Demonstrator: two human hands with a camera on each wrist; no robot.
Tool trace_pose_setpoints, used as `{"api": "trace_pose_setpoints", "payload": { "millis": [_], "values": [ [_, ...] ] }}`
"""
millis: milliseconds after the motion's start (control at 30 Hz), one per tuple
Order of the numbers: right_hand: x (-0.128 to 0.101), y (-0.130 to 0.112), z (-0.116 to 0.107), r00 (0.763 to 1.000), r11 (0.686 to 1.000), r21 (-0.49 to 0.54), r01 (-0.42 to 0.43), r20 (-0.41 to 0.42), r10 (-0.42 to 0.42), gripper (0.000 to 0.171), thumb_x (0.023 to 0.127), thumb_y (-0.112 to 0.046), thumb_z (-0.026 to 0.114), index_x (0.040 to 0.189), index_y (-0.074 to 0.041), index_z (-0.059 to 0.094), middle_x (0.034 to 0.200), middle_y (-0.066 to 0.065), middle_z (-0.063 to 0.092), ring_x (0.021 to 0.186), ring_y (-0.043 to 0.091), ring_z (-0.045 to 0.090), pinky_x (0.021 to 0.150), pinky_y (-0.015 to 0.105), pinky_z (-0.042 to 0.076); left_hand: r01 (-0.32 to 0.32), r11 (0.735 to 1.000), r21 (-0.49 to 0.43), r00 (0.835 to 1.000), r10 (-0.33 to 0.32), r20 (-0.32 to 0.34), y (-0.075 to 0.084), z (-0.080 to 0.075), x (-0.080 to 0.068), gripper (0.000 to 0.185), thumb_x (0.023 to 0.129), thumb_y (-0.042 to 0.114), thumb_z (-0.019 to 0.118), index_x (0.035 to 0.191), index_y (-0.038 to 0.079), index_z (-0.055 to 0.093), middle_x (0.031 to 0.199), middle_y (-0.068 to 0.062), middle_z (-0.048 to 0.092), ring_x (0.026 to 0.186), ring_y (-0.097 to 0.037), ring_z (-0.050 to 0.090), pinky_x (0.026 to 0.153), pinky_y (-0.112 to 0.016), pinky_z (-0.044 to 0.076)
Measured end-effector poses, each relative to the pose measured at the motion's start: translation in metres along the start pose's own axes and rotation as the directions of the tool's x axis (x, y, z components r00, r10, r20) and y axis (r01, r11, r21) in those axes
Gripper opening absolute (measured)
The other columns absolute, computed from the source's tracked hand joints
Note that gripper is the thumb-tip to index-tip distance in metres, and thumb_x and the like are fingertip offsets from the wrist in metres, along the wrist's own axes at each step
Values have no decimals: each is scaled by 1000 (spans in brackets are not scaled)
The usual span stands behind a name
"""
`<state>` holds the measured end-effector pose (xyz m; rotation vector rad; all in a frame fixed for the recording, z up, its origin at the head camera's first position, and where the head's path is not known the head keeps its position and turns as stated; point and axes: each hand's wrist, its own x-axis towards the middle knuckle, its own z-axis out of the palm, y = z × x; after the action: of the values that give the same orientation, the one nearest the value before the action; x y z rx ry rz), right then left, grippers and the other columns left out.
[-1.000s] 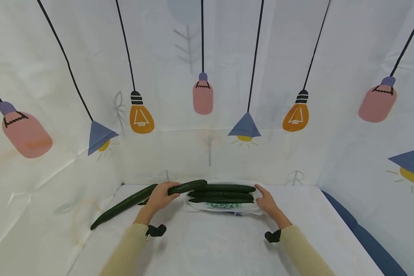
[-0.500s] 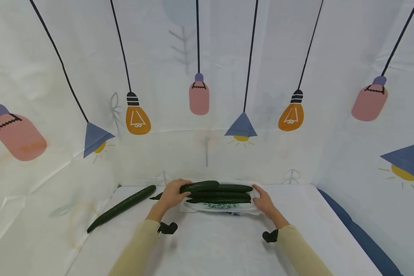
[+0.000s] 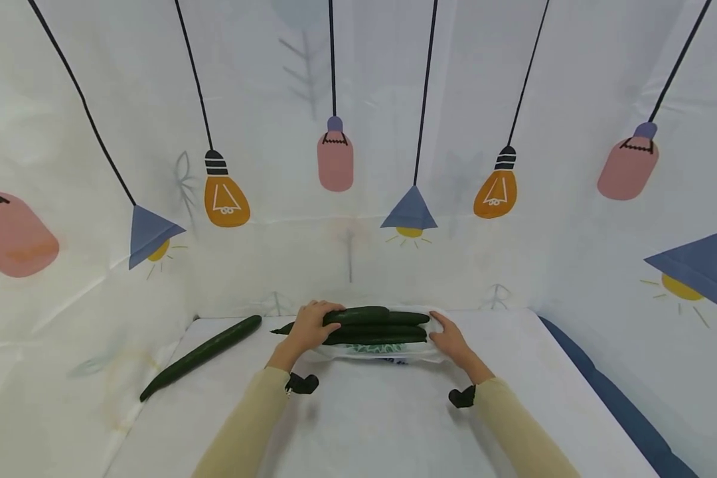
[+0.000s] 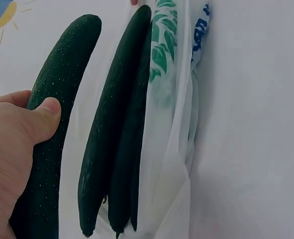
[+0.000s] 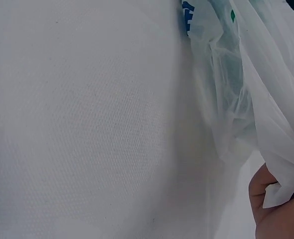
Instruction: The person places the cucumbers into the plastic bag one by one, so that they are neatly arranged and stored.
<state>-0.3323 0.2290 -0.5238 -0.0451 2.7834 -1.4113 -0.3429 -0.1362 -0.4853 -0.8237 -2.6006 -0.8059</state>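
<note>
My left hand grips a long dark green cucumber, thumb on the near side. In the left wrist view that cucumber is beside several others lying side by side in a white plastic bag with green leaf print and blue lettering. The bag's mouth lies spread round them. At its right end my right hand holds the bag's edge. The right wrist view shows thin plastic bunched at the right hand; part of that hand is cut off by the frame.
One more cucumber lies slanted on the white table, left of the left hand. White sheets printed with hanging lamps rise behind and at both sides. Blue fabric shows past the table's right edge.
The left hand has brought its cucumber rightward, over the others at the bag. The right hand keeps its hold on the bag's end. The whole head view has shifted slightly.
</note>
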Motion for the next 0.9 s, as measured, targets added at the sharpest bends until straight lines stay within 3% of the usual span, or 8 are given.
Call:
{"api": "trace_pose_setpoints", "payload": {
  "millis": [233, 567, 900],
  "values": [
    [2, -5, -3, 1000, 1000, 5, -12, -5, 12, 64, 88, 2, 53, 149, 0, 34, 152, 26, 29, 139, 44, 22, 108, 58, 25, -43, 999, -24, 999, 44, 9, 5, 13, 12, 36, 87, 17, 76, 122, 17, 66, 118, -3, 66, 105, -29, 55, 85, -52, 42],
    [4, 0, 0, 1000, 1000, 7, -18, -7, 18, 65, 88, -1, 57, 149, -1, 36, 151, 26, 30, 139, 44, 23, 108, 58, 26, 9, 996, -84, 990, 3, 141, 21, 26, 25, 38, 89, 19, 73, 126, 17, 65, 125, 0, 63, 116, -25, 53, 99, -46, 41],
    [1, -4, 1, 1000, 1000, 11, -21, -3, 21, 64, 89, -3, 58, 149, -1, 36, 151, 25, 30, 139, 44, 24, 107, 59, 27, 12, 994, -110, 984, 8, 181, 33, 38, 34, 37, 89, 17, 73, 126, 17, 65, 125, -2, 63, 115, -26, 54, 98, -46, 42]
  ]
}}
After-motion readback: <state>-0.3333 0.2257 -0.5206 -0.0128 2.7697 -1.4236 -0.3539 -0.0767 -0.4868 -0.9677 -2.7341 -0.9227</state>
